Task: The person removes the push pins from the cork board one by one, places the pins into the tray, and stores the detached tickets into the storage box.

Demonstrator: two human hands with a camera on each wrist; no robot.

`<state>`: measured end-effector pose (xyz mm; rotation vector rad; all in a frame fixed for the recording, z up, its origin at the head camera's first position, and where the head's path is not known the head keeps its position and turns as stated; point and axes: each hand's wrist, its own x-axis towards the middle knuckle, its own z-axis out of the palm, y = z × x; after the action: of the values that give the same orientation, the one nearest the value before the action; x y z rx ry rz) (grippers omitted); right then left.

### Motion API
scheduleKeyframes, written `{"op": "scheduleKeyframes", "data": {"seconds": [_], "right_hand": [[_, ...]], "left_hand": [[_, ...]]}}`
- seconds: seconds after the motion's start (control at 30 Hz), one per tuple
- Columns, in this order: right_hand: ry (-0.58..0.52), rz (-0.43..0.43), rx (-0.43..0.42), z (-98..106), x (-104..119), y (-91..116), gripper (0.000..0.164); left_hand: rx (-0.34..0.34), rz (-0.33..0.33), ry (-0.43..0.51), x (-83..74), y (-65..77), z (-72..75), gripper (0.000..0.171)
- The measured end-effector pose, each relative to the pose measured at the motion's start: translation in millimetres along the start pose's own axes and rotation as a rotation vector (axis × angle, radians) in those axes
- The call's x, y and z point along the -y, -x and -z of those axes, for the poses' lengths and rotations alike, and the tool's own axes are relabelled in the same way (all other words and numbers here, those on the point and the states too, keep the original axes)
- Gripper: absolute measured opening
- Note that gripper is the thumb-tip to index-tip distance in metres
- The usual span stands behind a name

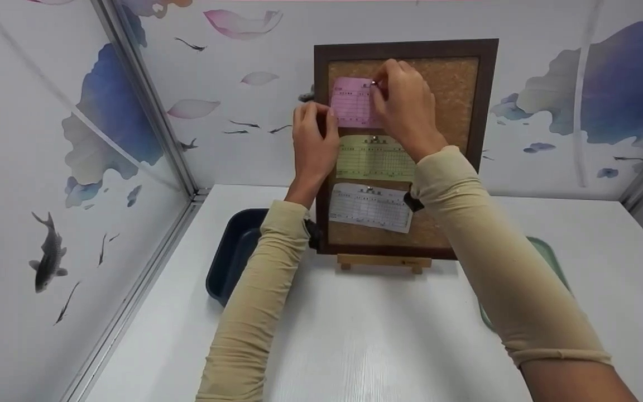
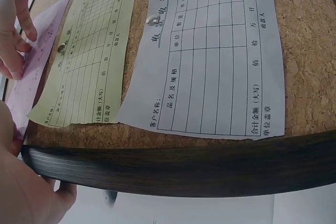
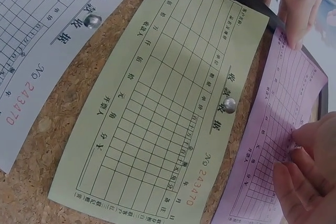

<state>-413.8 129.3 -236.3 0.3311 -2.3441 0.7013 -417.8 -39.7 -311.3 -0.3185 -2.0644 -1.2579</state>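
A cork board point(image 1: 452, 106) with a dark wooden frame stands upright. My right hand point(image 1: 408, 103) pinches a small thumbtack point(image 1: 374, 84) at the top edge of a pink receipt slip point(image 1: 349, 103). At the slip's left end, my left hand point(image 1: 315, 137) grips the frame point(image 2: 157, 171), thumb on the paper and other fingers behind the board's edge. Below hangs a green receipt slip point(image 1: 374, 159), held by a round silver tack point(image 3: 229, 105). Lower still is a white receipt slip point(image 1: 369, 209) with its own tack point(image 2: 153, 20), its lower edge tilted.
The board rests on a small wooden easel point(image 1: 383, 261) on the white table point(image 1: 366, 335). A dark blue tray point(image 1: 238, 251) sits left, partly behind the left sleeve. A green tray point(image 1: 547, 251) lies right, mostly hidden by the right arm. A printed wall panel point(image 1: 232, 111) rises behind.
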Motion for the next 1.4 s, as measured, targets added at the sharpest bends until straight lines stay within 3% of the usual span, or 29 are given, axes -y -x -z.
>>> {"op": "scheduleKeyframes", "data": {"seconds": [0.27, 0.67, 1.4], "right_hand": [[0.058, 0.008, -0.049, -2, -1, 0, 0.024], [0.095, 0.107, -0.11, -3, -9, 2, 0.02], [0.224, 0.224, -0.121, -7, -8, -1, 0.025]], "left_hand": [[-0.002, 0.004, -0.017, 2.4, 1.0, -0.9, 0.024], [-0.002, 0.011, -0.006, 0.8, 4.4, -3.8, 0.025], [-0.002, 0.03, 0.0, 2.6, 3.2, -2.5, 0.024]]}}
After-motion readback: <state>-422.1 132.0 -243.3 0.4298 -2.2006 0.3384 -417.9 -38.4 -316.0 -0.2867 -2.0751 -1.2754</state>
